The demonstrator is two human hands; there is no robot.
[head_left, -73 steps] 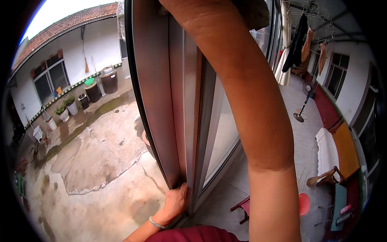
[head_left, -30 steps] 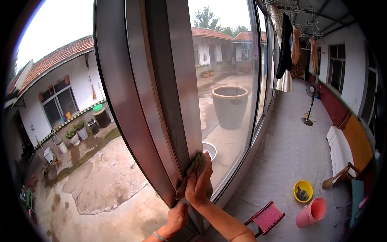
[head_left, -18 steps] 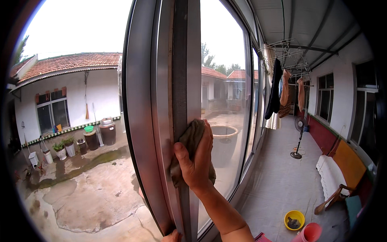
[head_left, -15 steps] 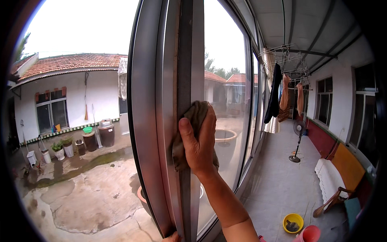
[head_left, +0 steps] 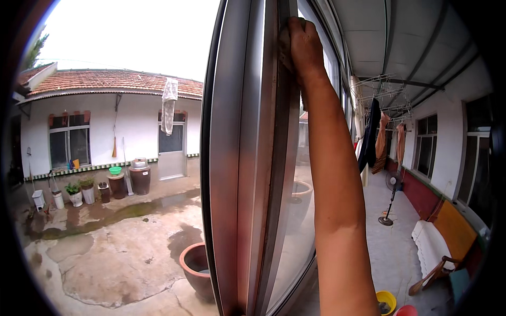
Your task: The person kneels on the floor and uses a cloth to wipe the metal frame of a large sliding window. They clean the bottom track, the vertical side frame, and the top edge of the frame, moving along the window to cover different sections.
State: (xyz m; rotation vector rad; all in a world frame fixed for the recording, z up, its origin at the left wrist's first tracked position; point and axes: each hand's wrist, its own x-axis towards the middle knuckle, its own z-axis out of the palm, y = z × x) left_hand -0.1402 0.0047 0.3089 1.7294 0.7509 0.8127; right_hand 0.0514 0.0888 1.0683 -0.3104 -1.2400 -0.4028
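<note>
High on the grey metal window frame (head_left: 252, 158), my right hand (head_left: 307, 50) is closed on a brownish-grey rag (head_left: 285, 48) and presses it against the dark inner edge. Most of the rag is hidden behind the fingers. My right forearm rises from the lower edge and covers part of the glass pane (head_left: 295, 221). My left hand does not show.
Outside on the left is a concrete yard with a large clay pot (head_left: 196, 266). Inside on the right, a standing fan (head_left: 390, 195), a wooden bench (head_left: 453, 231), a yellow basin (head_left: 387, 301) and a pink bucket (head_left: 406, 310) stand on the floor. Laundry (head_left: 372, 131) hangs above.
My right hand has slid the rag up the frame, from mid-height to near the top. The view has shifted left. Fingertips of my left hand at the frame's bottom have gone from sight.
</note>
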